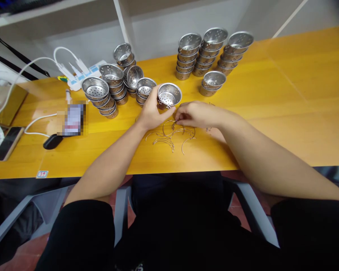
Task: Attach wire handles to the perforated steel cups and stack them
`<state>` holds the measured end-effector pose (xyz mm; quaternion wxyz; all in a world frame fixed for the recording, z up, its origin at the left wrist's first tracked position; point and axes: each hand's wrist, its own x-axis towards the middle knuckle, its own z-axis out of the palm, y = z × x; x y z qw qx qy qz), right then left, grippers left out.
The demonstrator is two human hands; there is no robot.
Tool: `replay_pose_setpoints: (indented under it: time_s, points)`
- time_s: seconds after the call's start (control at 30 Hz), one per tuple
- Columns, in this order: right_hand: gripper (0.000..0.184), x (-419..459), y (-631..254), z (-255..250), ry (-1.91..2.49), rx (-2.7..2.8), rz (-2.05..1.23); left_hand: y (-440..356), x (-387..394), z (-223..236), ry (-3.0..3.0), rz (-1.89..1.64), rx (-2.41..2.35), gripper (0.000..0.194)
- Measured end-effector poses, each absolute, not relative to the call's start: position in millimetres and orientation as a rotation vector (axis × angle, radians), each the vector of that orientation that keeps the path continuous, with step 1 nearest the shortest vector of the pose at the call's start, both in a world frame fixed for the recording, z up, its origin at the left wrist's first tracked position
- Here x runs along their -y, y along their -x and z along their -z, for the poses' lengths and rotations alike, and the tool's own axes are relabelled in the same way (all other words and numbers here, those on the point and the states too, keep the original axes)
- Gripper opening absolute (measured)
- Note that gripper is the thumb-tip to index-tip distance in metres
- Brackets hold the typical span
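Note:
My left hand point(153, 113) is wrapped round a perforated metal strainer cup point(169, 95), with its open top facing up. Close by on the right, my right hand point(190, 114) has its fingers bent together over a loose pile of thin curved wire handles point(164, 141). The fingertips touch the wires, and one wire seems to be between them. More wires lie partly hidden under the right hand and wrist. A single curved wire rests a little apart, toward the table's front edge.
Stacks of strainer cups point(95, 90) stand at the left, beside a white power strip point(79, 77) with cables. Further stacks point(185, 56) and a short stack point(213, 82) stand at the back right. Two phones point(8, 143) and a black earbud case point(53, 142) lie at left.

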<state>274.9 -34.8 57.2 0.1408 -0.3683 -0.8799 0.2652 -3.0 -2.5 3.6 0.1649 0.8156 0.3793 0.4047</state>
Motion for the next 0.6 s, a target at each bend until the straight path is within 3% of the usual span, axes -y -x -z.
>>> replay_pose_setpoints:
  time_s: [0.4,0.6]
  points:
    - [0.015,44,-272,-63,1.021,2.595,-0.632,7,-4,3,-2.411,-1.152,-1.09,0.1]
    - [0.008,39,-279,-68,0.931,2.456,-0.886,7,-1,0,-2.38,-1.144,-1.074,0.102]
